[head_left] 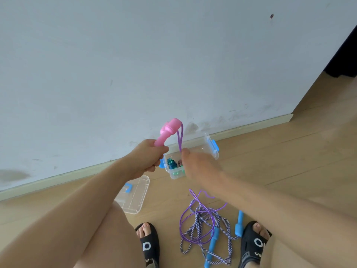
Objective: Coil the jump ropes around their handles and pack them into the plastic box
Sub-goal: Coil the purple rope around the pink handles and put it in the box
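Forearms are reaching out over our knees. We are clenching our left hand (148,159) around the pink plastic handles (167,132), raising them so the thin purple cord (197,219) is hanging free for winding. Our right hand (195,163) is pinching that cord just under the handles. We are keeping the clear plastic box (212,149), open on the floor, directly behind, probably for an easy drop-in.

Both bare arms reach forward; the left hand (147,158) is fisted in a grip, the right hand (197,165) pinches with its fingertips.
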